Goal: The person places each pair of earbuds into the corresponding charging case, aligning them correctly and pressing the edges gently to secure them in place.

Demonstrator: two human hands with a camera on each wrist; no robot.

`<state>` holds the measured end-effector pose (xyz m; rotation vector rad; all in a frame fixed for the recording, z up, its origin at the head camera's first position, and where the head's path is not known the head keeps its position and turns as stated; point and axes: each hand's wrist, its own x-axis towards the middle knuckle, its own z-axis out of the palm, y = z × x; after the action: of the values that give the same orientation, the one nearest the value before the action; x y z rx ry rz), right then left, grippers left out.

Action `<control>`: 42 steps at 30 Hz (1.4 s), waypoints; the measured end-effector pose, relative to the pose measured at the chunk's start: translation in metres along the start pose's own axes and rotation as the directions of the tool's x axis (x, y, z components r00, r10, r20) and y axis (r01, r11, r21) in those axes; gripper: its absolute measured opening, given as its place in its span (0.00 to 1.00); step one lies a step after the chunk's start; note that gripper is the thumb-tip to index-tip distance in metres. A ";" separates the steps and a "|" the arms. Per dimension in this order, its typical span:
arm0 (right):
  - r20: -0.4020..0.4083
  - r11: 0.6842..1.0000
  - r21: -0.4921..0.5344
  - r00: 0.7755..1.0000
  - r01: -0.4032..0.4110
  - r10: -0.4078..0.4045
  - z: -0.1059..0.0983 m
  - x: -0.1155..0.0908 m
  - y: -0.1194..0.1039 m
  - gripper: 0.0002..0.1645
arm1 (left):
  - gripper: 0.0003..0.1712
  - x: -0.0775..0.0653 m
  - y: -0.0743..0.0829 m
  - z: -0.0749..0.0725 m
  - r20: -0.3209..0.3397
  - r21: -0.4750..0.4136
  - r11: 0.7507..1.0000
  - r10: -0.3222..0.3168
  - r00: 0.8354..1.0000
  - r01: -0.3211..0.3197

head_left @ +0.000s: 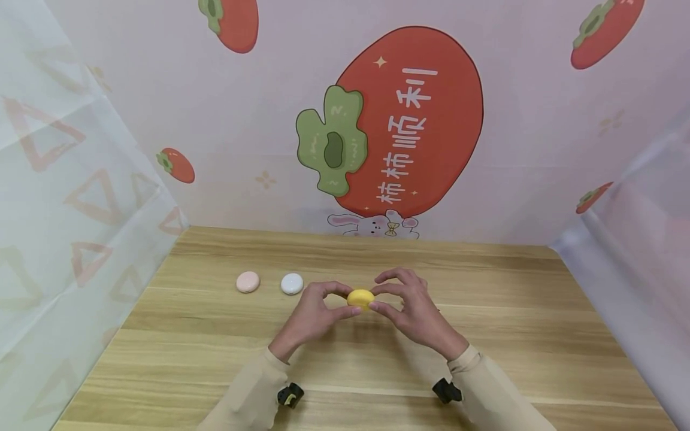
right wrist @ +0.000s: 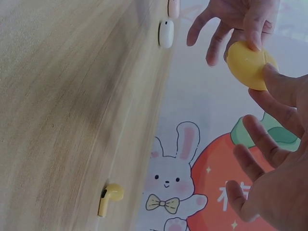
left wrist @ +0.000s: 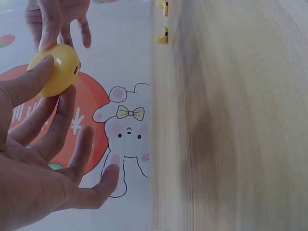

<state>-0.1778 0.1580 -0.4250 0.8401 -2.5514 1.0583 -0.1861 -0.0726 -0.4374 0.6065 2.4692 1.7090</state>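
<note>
A round yellow earbud case (head_left: 360, 298) is held above the table between both hands. My left hand (head_left: 317, 311) pinches its left side with thumb and fingers, and my right hand (head_left: 412, 305) pinches the right side. The lid looks closed, with a seam visible in the right wrist view on the case (right wrist: 243, 62). Two yellow earbuds, one of them the nearer earbud (left wrist: 162, 36), lie on the wood in the left wrist view. In the right wrist view one yellow earbud (right wrist: 111, 196) shows; the right hand mostly hides them from the head view.
To the left on the wooden table (head_left: 215, 353) sit a round pink case (head_left: 248, 282) and a round white case (head_left: 292, 284), side by side. A printed cloth backdrop (head_left: 242, 120) rises along the back edge, and cloth walls stand at both sides.
</note>
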 end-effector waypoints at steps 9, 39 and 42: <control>-0.003 1.000 0.026 1.000 0.000 0.000 -0.002 0.001 -0.002 0.10 | 0.12 0.001 0.003 -0.003 0.023 -0.022 0.999 0.028 0.999 -0.027; 0.089 0.974 0.128 0.980 -0.187 0.176 -0.007 0.006 -0.003 0.10 | 0.14 -0.001 0.005 -0.003 -0.068 0.026 0.986 0.164 0.984 -0.163; 0.095 0.973 0.127 0.978 -0.194 0.183 -0.008 0.007 -0.003 0.11 | 0.13 -0.002 0.005 -0.002 -0.082 0.020 0.989 0.150 0.985 -0.148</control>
<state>-0.1813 0.1585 -0.4147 0.6966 -2.6975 1.2914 -0.1837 -0.0734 -0.4321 0.7548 2.5535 1.8054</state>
